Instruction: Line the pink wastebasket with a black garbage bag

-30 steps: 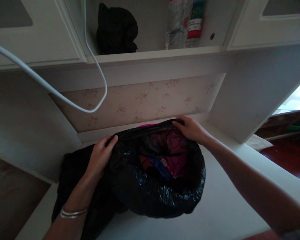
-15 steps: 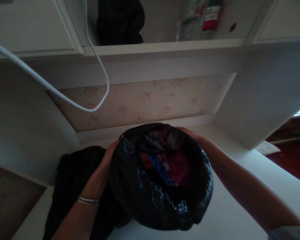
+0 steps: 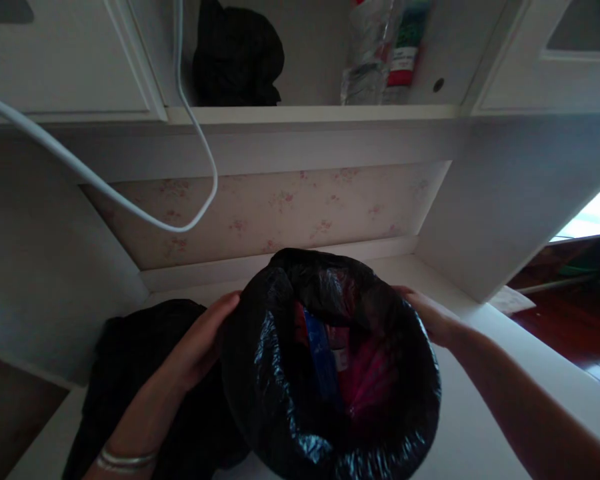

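A round trash bin lined with a black plastic bag (image 3: pixel 260 380) is between my hands, its mouth facing me. Down inside are a blue packet (image 3: pixel 321 357), something red beside it, and a pink item (image 3: pixel 373 377). My left hand (image 3: pixel 207 340) presses on the bin's left side, most fingertips hidden behind the bag. On the far right side my right hand (image 3: pixel 425 315) grips near the rim, its fingers partly hidden. Under my left forearm lies a black heap (image 3: pixel 130 353) that looks like cloth or bags.
A white surface (image 3: pixel 473 393) lies beneath. Above is an open shelf (image 3: pixel 310 115) with a black bundle (image 3: pixel 237 57), a clear plastic container (image 3: pixel 367 60) and a green-and-red bottle (image 3: pixel 405 53). A white cable (image 3: pixel 130 200) loops down at left. White panels stand on both sides.
The lined bin has moved slightly right and down in the view and turned a little, with both hands on it. My left hand's fingers show more. The camera view has shifted.
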The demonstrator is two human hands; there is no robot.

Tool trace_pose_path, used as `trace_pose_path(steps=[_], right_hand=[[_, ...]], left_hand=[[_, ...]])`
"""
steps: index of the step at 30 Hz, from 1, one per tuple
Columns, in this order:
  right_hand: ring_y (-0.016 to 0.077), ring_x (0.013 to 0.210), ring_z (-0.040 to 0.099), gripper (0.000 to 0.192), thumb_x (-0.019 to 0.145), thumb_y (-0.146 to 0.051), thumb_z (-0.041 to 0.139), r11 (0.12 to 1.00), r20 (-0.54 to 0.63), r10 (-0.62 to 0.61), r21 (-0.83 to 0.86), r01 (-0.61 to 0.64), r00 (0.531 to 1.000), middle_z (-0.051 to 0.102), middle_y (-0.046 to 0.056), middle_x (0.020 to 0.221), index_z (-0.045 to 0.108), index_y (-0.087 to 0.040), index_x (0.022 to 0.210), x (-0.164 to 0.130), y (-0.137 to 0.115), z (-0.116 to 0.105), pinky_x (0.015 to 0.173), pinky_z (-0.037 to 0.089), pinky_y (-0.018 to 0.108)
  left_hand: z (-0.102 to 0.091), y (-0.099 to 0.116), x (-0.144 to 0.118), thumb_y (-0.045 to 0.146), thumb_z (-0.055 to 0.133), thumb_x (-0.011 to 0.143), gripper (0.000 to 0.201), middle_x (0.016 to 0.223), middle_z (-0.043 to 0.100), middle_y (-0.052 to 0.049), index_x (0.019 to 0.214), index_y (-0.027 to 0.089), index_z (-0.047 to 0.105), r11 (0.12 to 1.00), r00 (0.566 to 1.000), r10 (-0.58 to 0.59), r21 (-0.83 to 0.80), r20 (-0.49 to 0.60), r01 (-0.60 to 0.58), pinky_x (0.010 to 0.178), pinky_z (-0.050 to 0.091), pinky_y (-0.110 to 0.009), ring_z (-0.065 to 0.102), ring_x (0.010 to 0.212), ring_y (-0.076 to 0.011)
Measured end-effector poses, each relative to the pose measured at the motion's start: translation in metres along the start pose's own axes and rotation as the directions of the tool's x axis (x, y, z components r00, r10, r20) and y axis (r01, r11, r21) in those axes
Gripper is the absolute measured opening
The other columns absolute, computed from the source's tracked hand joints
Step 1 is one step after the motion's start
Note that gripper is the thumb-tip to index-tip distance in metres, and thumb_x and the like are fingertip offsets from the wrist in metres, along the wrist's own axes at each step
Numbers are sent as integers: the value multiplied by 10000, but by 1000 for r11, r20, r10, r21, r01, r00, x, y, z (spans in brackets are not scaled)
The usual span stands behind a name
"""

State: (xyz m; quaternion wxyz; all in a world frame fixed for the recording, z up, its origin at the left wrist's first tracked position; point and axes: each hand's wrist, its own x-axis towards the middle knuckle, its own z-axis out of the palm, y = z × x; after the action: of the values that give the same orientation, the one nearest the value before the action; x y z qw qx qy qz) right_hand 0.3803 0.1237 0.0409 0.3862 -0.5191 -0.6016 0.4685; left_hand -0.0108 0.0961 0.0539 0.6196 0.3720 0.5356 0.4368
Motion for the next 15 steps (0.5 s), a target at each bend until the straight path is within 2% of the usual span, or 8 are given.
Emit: trace_pose_path(steps=[2,4,5,7,9,11,13,15], right_hand=[[319,938,801,381,843,-510,675,995,-3,45,91,-45,999,828,88,1073,807,-242,1081,-15,-7,-6,863,668,457],[315,1084,775,525,935,-623,554,982,-55,71,179,-60,996,770,82,1279,702,-288,1312,-21,-17,-7,927,653,479],[312,1124,762,591,954,-659,511,981,-92,73,184,-55,993,738,84,1346,624,-304,1413,-21,-23,-4,936,650,485],[308,1116,763,673,928,-663,575,994,-138,59,97,-45,989,723,96,1369,543,-303,1495,-17,-33,2,912,659,469],[293,1034,781,606,881,-585,684,999,-145,27,-32,-32,989,770,92,1269,637,-275,1399,-10,-39,9,873,662,427],[280,915,780,416,870,-520,694,991,-172,-11,-131,-12,985,811,80,1090,751,-238,1170,-4,-40,13,801,652,401],[284,839,749,325,889,-492,637,972,-252,-70,-235,9,965,799,82,934,758,-214,1004,-2,-40,13,752,616,404],[307,877,716,296,908,-464,593,940,-352,-148,-340,21,924,771,101,918,720,-207,982,-2,-42,12,780,574,422]], left_hand=[[-2,-5,-17,488,759,865,517,1158,816,-69,1319,251,696,998,1000,-22,-56,-16,21,851,625,-368,786,1005,-273],[-2,-9,-29,413,789,847,473,1187,807,-74,1282,239,720,992,1000,-25,-124,3,25,852,627,-352,777,1039,-273],[-1,-11,-33,386,804,830,454,1192,806,-76,1251,231,736,988,1000,-16,-155,10,17,855,627,-343,772,1053,-274],[-1,-15,-36,350,835,789,456,1177,809,-79,1219,222,751,986,1000,16,-164,6,-15,843,627,-329,770,1058,-276],[-1,-21,-37,325,853,743,510,1130,819,-85,1230,222,747,992,999,53,-111,-6,-53,802,629,-328,781,1017,-283],[-4,-28,-37,302,848,718,559,1110,822,-95,1259,221,734,996,996,87,-38,5,-86,793,631,-351,786,994,-301],[-7,-36,-39,304,830,727,560,1127,817,-106,1270,216,728,992,992,124,27,21,-125,835,632,-401,778,1031,-329],[-9,-43,-42,319,816,749,527,1158,809,-107,1259,215,732,980,984,175,92,24,-177,939,607,-458,747,1121,-351]])
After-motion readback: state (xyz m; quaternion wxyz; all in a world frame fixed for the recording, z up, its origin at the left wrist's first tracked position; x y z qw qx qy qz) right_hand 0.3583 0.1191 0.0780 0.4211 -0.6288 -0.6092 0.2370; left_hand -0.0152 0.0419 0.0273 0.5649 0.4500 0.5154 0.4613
